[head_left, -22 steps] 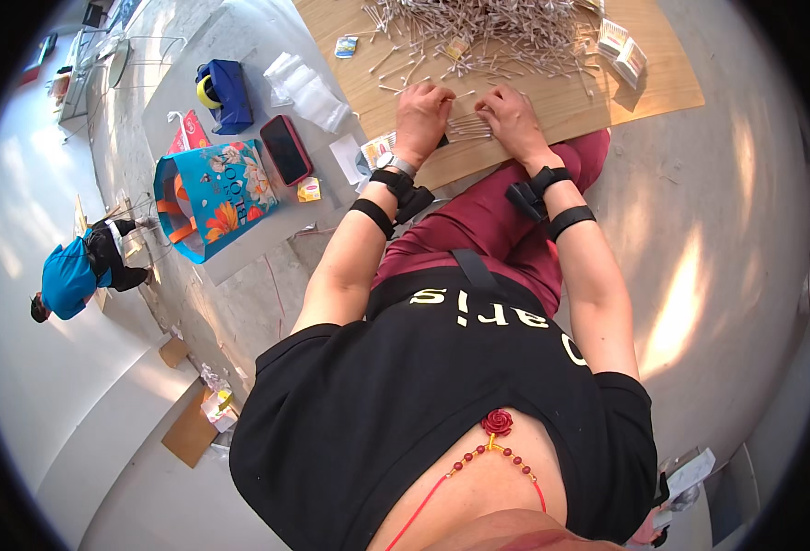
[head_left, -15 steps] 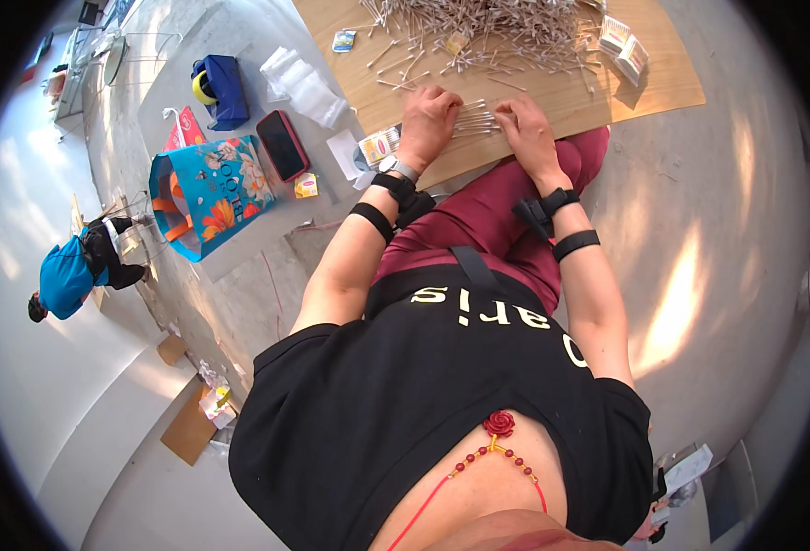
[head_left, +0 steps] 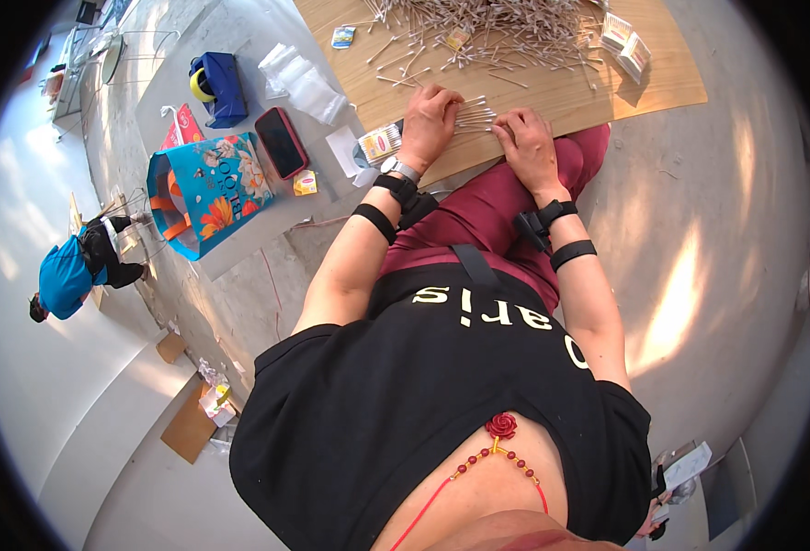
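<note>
At the near edge of the wooden board, my left hand [head_left: 430,127] is closed around one end of a loose bunch of cotton swabs [head_left: 474,116], which fans out to the right. My right hand [head_left: 526,145] rests just right of the bunch's tips, its fingers bent and the thumb apart from them; no swab shows in it. Beside my left wrist lies a clear pack of cotton swabs [head_left: 380,143] with a yellow and red label. A large heap of loose swabs [head_left: 515,28] covers the board's far side.
Two filled swab packs [head_left: 633,57] stand at the board's right [head_left: 667,87]. To the left are a phone [head_left: 281,144], a blue tape dispenser [head_left: 223,90], clear plastic bags [head_left: 305,84] and a blue flowered bag [head_left: 210,195]. Farther left, a person in blue [head_left: 69,273] bends over.
My right hand has shifted slightly right and nearer to me, away from the swab tips. My left hand stays almost in place with the bunch.
</note>
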